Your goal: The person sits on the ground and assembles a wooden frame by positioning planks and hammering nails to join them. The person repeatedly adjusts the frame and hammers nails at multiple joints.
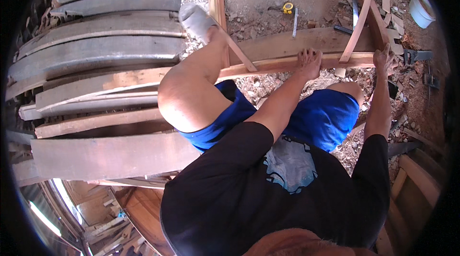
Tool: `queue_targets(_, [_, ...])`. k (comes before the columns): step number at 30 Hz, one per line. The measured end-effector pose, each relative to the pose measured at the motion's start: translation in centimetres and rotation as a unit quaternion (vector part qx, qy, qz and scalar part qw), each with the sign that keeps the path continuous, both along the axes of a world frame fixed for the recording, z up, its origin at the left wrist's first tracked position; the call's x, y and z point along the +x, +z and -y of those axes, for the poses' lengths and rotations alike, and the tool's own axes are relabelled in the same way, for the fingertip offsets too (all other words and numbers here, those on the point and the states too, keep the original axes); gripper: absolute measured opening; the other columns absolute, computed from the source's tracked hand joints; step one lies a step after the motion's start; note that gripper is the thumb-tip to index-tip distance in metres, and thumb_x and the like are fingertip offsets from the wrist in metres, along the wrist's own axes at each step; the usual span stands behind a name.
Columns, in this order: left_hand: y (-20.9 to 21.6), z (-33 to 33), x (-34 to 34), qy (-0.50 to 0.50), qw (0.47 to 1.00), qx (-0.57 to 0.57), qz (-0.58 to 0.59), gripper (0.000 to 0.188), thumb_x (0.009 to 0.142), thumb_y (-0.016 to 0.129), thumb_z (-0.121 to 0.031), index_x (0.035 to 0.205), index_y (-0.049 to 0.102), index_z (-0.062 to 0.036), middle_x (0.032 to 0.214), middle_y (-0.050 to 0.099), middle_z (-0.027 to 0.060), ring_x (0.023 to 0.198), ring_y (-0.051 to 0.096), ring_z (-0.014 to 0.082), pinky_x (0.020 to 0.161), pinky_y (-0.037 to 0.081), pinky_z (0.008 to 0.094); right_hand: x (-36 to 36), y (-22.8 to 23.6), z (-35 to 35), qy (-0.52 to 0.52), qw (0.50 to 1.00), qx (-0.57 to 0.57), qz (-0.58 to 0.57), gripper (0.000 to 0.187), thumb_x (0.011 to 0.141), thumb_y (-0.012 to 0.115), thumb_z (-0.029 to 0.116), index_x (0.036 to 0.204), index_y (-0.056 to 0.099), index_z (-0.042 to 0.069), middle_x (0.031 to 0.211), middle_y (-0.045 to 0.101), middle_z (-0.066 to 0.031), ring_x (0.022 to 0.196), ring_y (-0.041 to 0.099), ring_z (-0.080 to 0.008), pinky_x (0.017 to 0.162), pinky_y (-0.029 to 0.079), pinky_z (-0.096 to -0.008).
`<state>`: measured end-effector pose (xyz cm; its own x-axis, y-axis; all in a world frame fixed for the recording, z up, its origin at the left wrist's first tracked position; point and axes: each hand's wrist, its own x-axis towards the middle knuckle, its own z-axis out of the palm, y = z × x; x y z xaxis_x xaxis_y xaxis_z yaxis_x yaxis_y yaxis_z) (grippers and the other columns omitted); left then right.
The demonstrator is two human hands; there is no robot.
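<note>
My left hand (309,63) has its fingers curled over the top edge of a curved wooden beam (278,65) that runs across in front of me. Farther right, my right hand (383,61) grips the beam's right end, where it meets another long timber (370,2) going away from me. A thin wooden strip (358,27) slants across both pieces between my hands. Another narrow strip (239,52) crosses the beam near my outstretched leg. Behind the beam lies a wide curved board (302,40). The fingertips of my right hand are partly hidden.
Several curved planks (110,155) lie in rows on the left. On the ground beyond the beam are a yellow tape measure (287,8), a white strip (295,22) and a dark-handled tool (343,29). A white bucket (421,9) stands far right, with a dark metal tool (418,55) nearer.
</note>
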<state>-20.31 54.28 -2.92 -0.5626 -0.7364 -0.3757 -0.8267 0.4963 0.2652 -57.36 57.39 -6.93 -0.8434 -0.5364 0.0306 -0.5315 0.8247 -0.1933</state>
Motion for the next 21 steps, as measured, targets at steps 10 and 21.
queue_targets(10, [2.8,9.3,14.7,0.272,0.947,-0.151,-0.078,0.071,0.083,0.079,-0.058,0.118,0.069,0.0029,0.12,0.07,0.0258,0.112,0.068,0.044,0.098,0.054,0.0545,1.1,-3.3,1.1,0.039,0.998,-0.043,-0.014,0.076,0.09,0.061,0.048,0.162,0.038,0.037,0.155,0.042,-0.0242,0.139,0.033,-0.0507,0.106,0.04,-0.0673])
queue_targets(21, [-5.5,14.8,37.0,0.645,0.649,0.078,-0.396,0.056,0.106,0.055,-0.052,0.128,0.06,-0.0002,0.093,0.072,0.0153,0.077,0.07,0.0294,0.066,0.058,0.0433,0.4,-3.7,0.3,0.079,0.982,0.121,-0.122,0.075,0.098,0.053,0.051,0.168,0.033,0.031,0.167,0.041,-0.0051,0.153,0.035,-0.0316,0.122,0.025,-0.0571])
